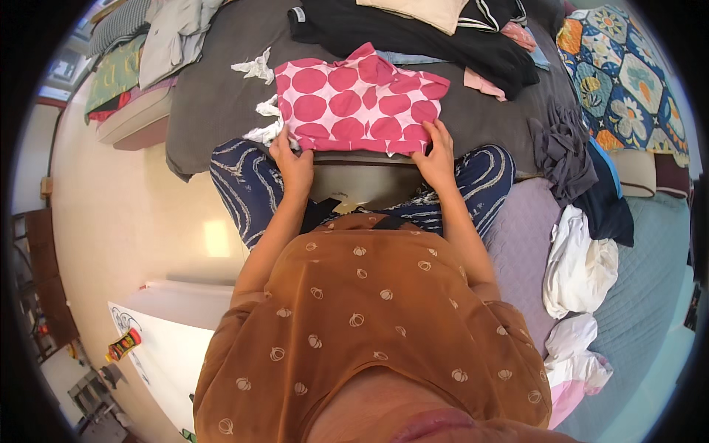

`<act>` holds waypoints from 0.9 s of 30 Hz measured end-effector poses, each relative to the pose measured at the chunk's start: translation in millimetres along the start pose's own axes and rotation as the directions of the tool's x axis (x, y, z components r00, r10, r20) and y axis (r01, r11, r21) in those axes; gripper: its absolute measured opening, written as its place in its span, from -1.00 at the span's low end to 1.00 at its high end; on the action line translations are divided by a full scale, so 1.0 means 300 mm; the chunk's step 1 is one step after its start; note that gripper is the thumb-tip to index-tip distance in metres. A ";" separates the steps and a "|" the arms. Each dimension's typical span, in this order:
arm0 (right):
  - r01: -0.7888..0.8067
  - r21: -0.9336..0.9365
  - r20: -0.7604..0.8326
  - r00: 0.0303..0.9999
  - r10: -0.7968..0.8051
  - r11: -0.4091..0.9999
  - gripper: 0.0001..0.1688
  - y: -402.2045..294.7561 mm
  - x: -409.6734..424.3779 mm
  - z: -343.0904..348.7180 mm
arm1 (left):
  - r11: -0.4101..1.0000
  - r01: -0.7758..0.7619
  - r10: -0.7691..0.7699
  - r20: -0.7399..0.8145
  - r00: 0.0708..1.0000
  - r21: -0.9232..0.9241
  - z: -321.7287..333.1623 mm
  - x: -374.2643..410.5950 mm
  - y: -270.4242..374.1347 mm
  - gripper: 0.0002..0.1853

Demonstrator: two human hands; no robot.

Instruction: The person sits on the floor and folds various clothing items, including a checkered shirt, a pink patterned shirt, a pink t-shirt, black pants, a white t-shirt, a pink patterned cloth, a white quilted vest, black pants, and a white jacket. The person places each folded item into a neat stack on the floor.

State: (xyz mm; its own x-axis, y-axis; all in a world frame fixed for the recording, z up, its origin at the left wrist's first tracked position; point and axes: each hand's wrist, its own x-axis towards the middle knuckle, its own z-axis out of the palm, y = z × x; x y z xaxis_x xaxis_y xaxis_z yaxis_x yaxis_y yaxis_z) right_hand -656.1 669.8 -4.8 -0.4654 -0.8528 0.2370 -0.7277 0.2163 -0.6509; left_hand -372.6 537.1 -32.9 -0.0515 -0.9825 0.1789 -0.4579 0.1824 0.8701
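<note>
A pink cloth garment with large dark pink dots [347,105] lies spread on the dark grey padded seat [205,105] before me. My left hand [293,166] grips its near left corner, thumb and fingers pinching the edge. At the near right corner, my right hand [436,158] pinches the hem between thumb and fingers. Crumpled small white cloth pieces [256,67] lie along the garment's left side. Just beyond it are a black garment [365,36] and part of a light blue one.
A beige folded cloth [421,11] lies at the far edge. On the right are a crumpled grey cloth [559,149], white garments [581,266] and a floral patterned cover [626,83]. At left, folded clothes [171,44] rest on a cushioned seat. A bottle [124,344] lies on a white surface.
</note>
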 end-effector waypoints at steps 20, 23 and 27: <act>-0.145 0.585 0.264 0.964 -0.019 0.798 -0.44 -0.471 0.286 0.055 | 0.231 0.636 -0.499 0.471 0.727 -0.736 -0.003 0.024 -0.066 -0.87; 0.045 0.317 0.406 0.896 -0.179 0.947 -0.23 -0.535 0.271 0.212 | 0.123 0.636 -0.459 0.525 0.717 -0.762 -0.008 0.013 0.010 -0.75; 0.262 0.167 0.351 0.885 -0.306 0.950 -0.24 -0.612 0.230 0.257 | 0.117 0.631 -0.398 0.545 0.738 -0.767 -0.046 0.004 0.024 -0.43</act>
State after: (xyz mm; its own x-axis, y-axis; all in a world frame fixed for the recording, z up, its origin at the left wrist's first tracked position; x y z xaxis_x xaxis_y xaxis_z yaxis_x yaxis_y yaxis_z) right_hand -515.9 534.6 75.4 -0.0127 -0.9877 0.1559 -0.7294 -0.0975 -0.6771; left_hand -363.8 537.7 -20.1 -0.3399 -0.8176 -0.4647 0.5948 -0.5696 0.5672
